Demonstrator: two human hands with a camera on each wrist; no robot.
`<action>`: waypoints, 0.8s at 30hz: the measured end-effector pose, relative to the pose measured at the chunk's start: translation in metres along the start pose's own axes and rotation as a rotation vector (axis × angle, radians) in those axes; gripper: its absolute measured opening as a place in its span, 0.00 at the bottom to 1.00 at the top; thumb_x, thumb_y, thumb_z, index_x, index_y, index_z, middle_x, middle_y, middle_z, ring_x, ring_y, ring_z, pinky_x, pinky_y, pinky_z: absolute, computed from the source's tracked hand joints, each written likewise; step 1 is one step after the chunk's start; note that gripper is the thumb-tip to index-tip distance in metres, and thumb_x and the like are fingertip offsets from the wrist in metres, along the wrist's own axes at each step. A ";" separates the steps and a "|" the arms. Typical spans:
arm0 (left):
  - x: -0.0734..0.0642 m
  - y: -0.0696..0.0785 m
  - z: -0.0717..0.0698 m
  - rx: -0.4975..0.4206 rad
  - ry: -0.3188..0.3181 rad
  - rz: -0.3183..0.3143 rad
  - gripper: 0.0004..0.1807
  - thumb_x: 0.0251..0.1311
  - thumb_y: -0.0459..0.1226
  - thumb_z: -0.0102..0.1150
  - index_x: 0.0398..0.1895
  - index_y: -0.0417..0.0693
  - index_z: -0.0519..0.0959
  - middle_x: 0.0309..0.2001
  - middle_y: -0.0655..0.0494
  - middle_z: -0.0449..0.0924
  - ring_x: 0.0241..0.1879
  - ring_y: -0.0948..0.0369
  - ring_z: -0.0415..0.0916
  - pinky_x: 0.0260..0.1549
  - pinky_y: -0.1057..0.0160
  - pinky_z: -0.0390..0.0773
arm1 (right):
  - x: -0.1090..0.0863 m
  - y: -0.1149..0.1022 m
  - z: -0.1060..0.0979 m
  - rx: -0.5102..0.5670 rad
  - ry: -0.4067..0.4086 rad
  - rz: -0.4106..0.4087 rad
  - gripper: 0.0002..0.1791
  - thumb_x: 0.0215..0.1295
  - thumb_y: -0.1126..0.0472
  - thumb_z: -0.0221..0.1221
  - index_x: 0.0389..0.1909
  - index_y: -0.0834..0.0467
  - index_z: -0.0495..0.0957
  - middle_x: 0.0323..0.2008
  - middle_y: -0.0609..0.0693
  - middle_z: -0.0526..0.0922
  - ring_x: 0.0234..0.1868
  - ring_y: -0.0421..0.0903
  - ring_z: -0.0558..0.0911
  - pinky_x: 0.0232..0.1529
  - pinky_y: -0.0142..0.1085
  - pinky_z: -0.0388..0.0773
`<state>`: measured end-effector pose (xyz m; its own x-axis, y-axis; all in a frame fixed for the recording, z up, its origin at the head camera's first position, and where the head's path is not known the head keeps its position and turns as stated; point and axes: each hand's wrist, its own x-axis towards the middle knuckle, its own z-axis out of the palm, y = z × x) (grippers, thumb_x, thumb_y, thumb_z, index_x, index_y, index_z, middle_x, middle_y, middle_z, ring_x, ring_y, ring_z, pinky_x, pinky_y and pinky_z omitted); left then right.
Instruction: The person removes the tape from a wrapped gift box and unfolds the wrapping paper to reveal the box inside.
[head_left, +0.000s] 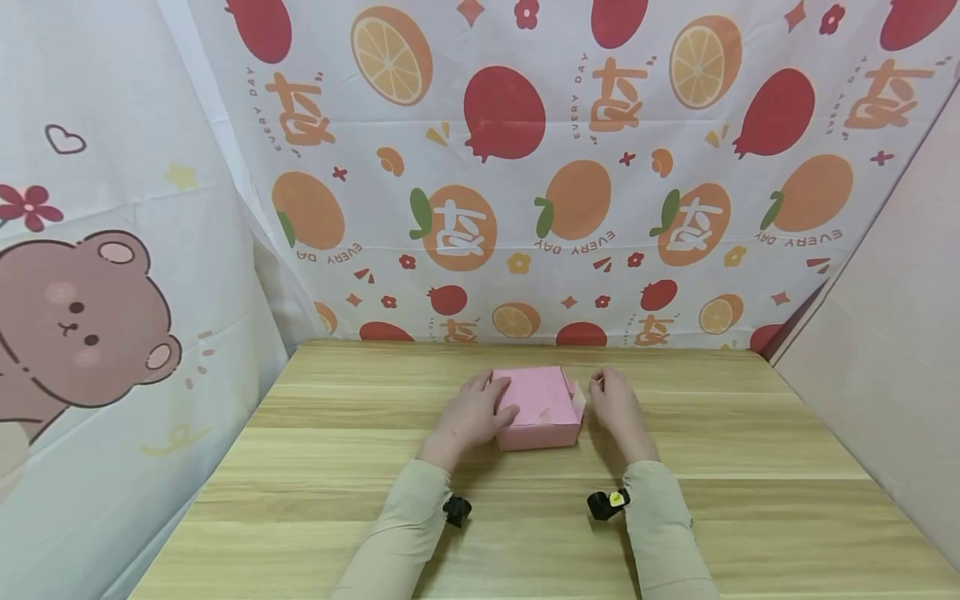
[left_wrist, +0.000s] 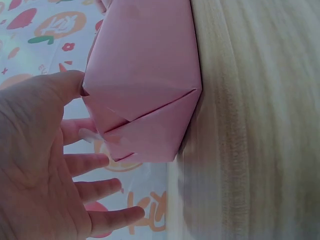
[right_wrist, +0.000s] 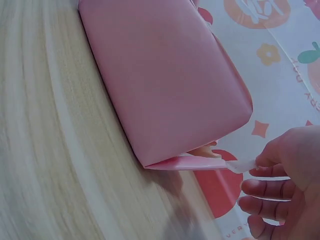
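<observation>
A box wrapped in pink paper (head_left: 534,396) lies on the wooden table. My left hand (head_left: 468,419) rests on its left end, thumb on the top edge and the other fingers extended and spread. That end shows folded paper (left_wrist: 150,132) with a bit of clear tape (left_wrist: 90,135). At the right end a paper flap (right_wrist: 187,163) sticks out, and light brown material (right_wrist: 207,151) shows in the gap. My right hand (right_wrist: 287,182) pinches a strip of clear tape (right_wrist: 241,166) attached to this flap, between thumb and index finger, its other fingers curled.
The wooden table (head_left: 337,467) reaches back to a fruit-print curtain (head_left: 525,208). A curtain with a bear print (head_left: 82,325) hangs on the left and a pale wall (head_left: 892,333) stands on the right. Small black cameras (head_left: 456,510) sit at both wrists.
</observation>
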<state>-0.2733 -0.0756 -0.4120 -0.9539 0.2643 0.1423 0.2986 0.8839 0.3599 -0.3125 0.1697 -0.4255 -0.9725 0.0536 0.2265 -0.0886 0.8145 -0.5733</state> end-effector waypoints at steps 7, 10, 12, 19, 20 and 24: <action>-0.002 0.003 -0.002 -0.015 -0.009 0.034 0.33 0.55 0.59 0.47 0.58 0.48 0.65 0.66 0.45 0.56 0.67 0.48 0.51 0.61 0.49 0.60 | 0.000 -0.002 -0.001 0.031 -0.009 -0.018 0.13 0.65 0.56 0.45 0.42 0.59 0.73 0.37 0.55 0.77 0.38 0.50 0.75 0.39 0.44 0.73; -0.003 0.005 -0.003 -0.020 0.007 0.035 0.32 0.54 0.59 0.48 0.54 0.46 0.65 0.63 0.46 0.59 0.65 0.50 0.54 0.61 0.51 0.60 | 0.000 -0.004 -0.001 0.041 0.002 -0.037 0.13 0.65 0.56 0.46 0.42 0.60 0.74 0.36 0.55 0.77 0.37 0.49 0.76 0.39 0.44 0.73; -0.003 0.006 -0.003 -0.016 0.025 0.026 0.32 0.53 0.60 0.49 0.52 0.46 0.66 0.61 0.47 0.61 0.63 0.51 0.57 0.60 0.50 0.62 | 0.000 -0.005 -0.001 0.052 0.007 -0.046 0.13 0.64 0.57 0.47 0.40 0.60 0.74 0.34 0.55 0.78 0.36 0.49 0.75 0.38 0.43 0.73; -0.005 0.007 -0.002 0.022 0.052 -0.016 0.34 0.50 0.64 0.49 0.51 0.50 0.67 0.56 0.49 0.65 0.57 0.51 0.63 0.52 0.45 0.65 | 0.000 -0.006 0.000 0.067 0.003 -0.055 0.09 0.63 0.58 0.49 0.37 0.59 0.74 0.31 0.53 0.77 0.33 0.47 0.75 0.34 0.39 0.72; -0.005 0.007 -0.002 0.026 0.054 -0.022 0.35 0.49 0.65 0.49 0.52 0.50 0.67 0.56 0.49 0.65 0.57 0.51 0.63 0.52 0.45 0.65 | 0.000 -0.006 -0.001 0.064 0.002 -0.058 0.09 0.63 0.58 0.49 0.37 0.59 0.74 0.31 0.53 0.77 0.33 0.47 0.75 0.34 0.39 0.72; -0.005 0.007 -0.003 0.050 0.066 -0.040 0.37 0.49 0.65 0.48 0.56 0.51 0.67 0.54 0.49 0.66 0.55 0.51 0.64 0.50 0.46 0.66 | 0.001 -0.005 0.000 0.059 0.000 -0.065 0.09 0.62 0.57 0.49 0.35 0.58 0.74 0.30 0.52 0.77 0.32 0.47 0.75 0.33 0.38 0.71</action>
<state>-0.2662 -0.0719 -0.4077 -0.9604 0.2039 0.1902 0.2570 0.9117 0.3206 -0.3127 0.1651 -0.4226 -0.9644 0.0016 0.2643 -0.1638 0.7810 -0.6027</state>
